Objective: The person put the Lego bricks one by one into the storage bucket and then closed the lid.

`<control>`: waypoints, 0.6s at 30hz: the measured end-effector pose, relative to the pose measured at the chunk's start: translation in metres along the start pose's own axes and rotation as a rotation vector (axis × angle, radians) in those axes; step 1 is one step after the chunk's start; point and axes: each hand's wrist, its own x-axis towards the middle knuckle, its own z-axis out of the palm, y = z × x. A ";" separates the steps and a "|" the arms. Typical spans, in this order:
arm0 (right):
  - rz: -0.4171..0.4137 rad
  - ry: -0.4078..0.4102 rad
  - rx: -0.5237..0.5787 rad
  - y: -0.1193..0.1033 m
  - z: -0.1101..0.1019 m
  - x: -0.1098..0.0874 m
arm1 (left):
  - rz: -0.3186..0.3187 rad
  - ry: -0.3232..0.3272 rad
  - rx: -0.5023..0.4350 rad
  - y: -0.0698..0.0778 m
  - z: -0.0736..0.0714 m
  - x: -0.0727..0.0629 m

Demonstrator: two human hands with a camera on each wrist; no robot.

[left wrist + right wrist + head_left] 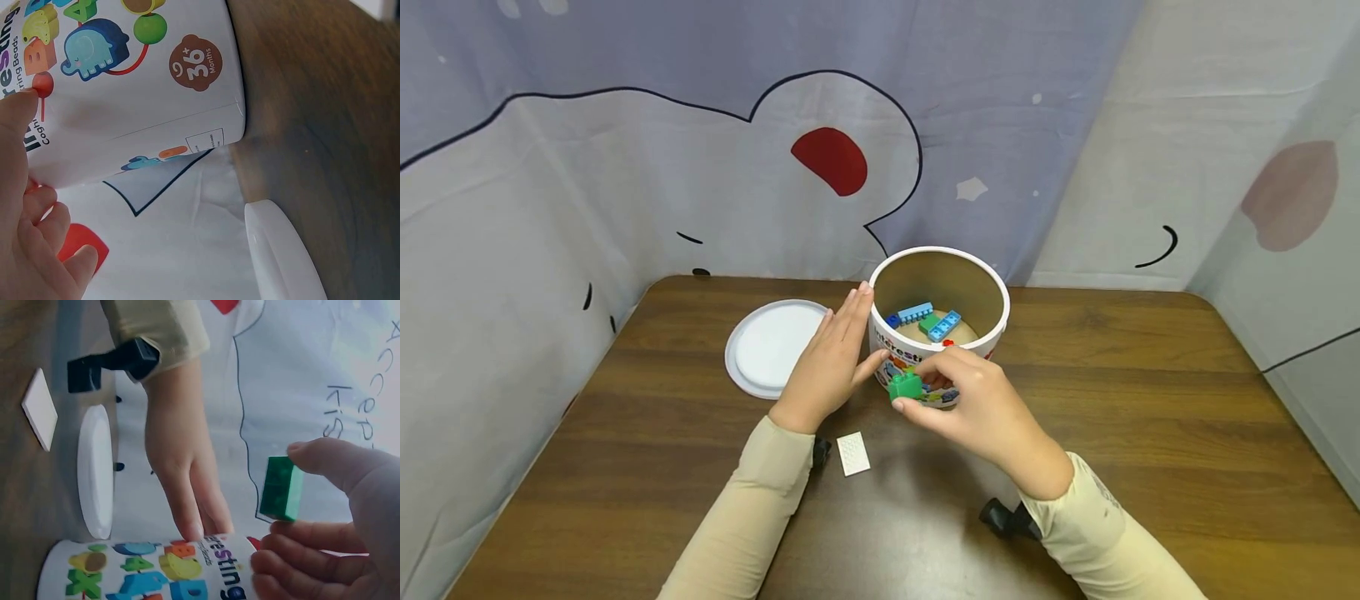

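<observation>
My right hand (981, 404) pinches a green toy brick (906, 386) between thumb and fingers, in front of the white printed bucket (940, 279). The right wrist view shows the green brick (279, 489) held at the fingertips, above the bucket's printed side. My left hand (831, 358) touches the bucket's left side with its fingers extended. Inside the bucket lie two light blue bricks, one of them a long brick (945, 326), a green brick (928, 323), a dark blue piece (892, 321) and a small red piece (948, 342).
A round white lid (767, 358) lies on the wooden table (1150, 417) left of the bucket. Nearer to me is a small white studded plate (853, 454), close to the left wrist. A printed curtain (700, 183) hangs behind the table.
</observation>
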 end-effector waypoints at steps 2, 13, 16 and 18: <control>-0.011 0.032 0.013 0.003 -0.003 0.004 | 0.003 0.003 -0.001 -0.001 -0.001 0.000; 0.063 0.161 -0.009 0.034 -0.023 0.028 | 0.001 -0.003 0.014 -0.001 0.000 0.002; 0.144 0.140 -0.032 0.044 -0.022 0.034 | 0.000 -0.002 0.016 -0.001 0.000 0.002; 0.202 0.117 -0.042 0.051 -0.020 0.037 | -0.002 -0.002 0.017 0.000 0.000 0.002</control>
